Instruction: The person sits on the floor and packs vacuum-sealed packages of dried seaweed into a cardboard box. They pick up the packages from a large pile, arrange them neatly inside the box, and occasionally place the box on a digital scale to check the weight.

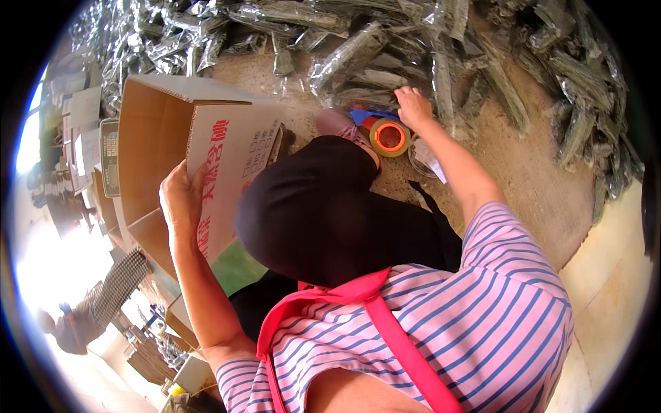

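On my left stands a large open cardboard box (231,148), brown inside, with red print on its white outer side. My left hand (182,196) is closed over the near edge of that side, gripping the cardboard. A tape dispenser (375,115) with blue parts carries a roll of tape (390,137) with an orange core, low by my shoe. My right hand (414,109) has its fingers curled at the dispenser's blue end and appears to hold it; the fingers partly hide the grip. Just beyond that hand lie long plastic-wrapped bundles (375,79).
More clear-wrapped, grey-green bundles (585,89) are heaped along the far side and right. A clear round container (423,158) with white paper sits by my right forearm. My bent knee (296,206) is between the arms. Stacked cartons (82,113) and another person (103,303) are at left.
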Motion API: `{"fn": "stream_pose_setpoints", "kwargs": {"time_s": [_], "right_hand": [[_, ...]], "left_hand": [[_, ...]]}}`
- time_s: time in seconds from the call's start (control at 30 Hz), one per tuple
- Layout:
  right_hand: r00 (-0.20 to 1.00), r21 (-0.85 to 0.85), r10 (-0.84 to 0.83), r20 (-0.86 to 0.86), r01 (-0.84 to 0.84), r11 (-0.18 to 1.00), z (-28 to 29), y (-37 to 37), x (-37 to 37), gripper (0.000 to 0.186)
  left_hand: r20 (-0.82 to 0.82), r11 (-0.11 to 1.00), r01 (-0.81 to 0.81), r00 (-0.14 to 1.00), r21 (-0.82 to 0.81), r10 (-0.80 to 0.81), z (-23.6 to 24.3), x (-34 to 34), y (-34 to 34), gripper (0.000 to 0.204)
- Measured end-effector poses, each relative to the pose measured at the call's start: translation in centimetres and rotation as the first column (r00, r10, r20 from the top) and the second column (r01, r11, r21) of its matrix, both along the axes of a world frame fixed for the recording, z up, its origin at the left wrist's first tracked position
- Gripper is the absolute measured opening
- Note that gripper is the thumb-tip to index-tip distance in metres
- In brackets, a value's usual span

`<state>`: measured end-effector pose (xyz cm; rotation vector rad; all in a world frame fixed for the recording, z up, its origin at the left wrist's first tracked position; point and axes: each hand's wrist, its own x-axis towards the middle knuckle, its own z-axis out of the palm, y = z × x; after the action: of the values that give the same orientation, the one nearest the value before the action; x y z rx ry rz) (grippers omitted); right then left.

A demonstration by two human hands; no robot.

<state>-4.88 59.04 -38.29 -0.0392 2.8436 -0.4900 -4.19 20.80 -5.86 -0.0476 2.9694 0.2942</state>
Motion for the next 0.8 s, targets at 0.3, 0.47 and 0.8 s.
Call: {"fn": "stream_pose_setpoints", "kwargs": {"time_s": [0.3, 0.47, 0.8], "right_hand": [[0.987, 0.101, 0.158, 0.028, -0.160, 0.982, 1.1, 1.5, -3.8, 0.063], [0.984, 0.216, 0.145, -0.106, -0.120, 0.969, 5.2, 7.9, -6.2, 0.043], [0.858, 0.420, -0.225, -0.461, 0.435, 0.797, 17.4, 25.1, -7.9, 0.057]], "left_hand": [[-0.018, 0.997, -0.044, 0.999, 0.062, 0.045, -0.4, -0.5, 0.6, 0.019], [-0.026, 0.998, -0.044, 0.999, 0.051, 0.045, -0.4, -0.8, 0.5, 0.020], [-0.086, 0.997, -0.044, 0.995, 0.061, 0.049, -0.6, -0.8, 0.7, 0.034]]}}
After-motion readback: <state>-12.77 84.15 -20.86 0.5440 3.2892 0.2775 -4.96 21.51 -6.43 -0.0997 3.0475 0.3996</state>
